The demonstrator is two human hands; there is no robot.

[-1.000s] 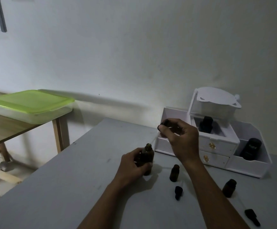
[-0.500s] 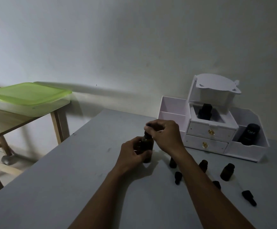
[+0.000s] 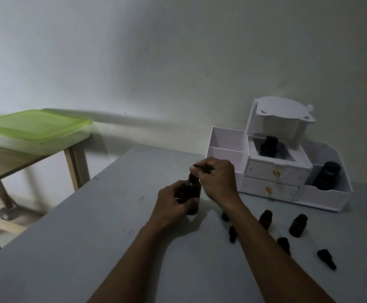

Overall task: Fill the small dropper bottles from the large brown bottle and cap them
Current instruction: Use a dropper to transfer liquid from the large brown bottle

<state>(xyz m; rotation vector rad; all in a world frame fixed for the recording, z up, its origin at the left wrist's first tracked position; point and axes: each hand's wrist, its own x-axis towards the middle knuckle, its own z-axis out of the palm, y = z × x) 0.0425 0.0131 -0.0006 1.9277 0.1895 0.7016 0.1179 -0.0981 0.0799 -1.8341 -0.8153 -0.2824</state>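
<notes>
The large brown bottle (image 3: 193, 194) stands upright on the grey table (image 3: 95, 237). My left hand (image 3: 173, 200) is wrapped around its body. My right hand (image 3: 216, 177) pinches the black dropper cap (image 3: 192, 177) sitting on its neck. To the right stand small brown bottles, open: one (image 3: 265, 218) and another (image 3: 298, 225), with a third (image 3: 225, 216) half hidden behind my right forearm. Loose black dropper caps lie near them: one (image 3: 232, 234), one (image 3: 284, 244) and one (image 3: 326, 258).
A white organiser (image 3: 272, 171) with two drawers stands against the wall and holds two dark bottles (image 3: 268, 146) (image 3: 327, 176). At left, a wooden side table (image 3: 7, 165) carries a box with a green lid (image 3: 33, 125).
My right hand came down from above the organiser and set the dropper cap onto the large bottle's neck. My left hand kept holding the bottle. The view shifted slightly upward.
</notes>
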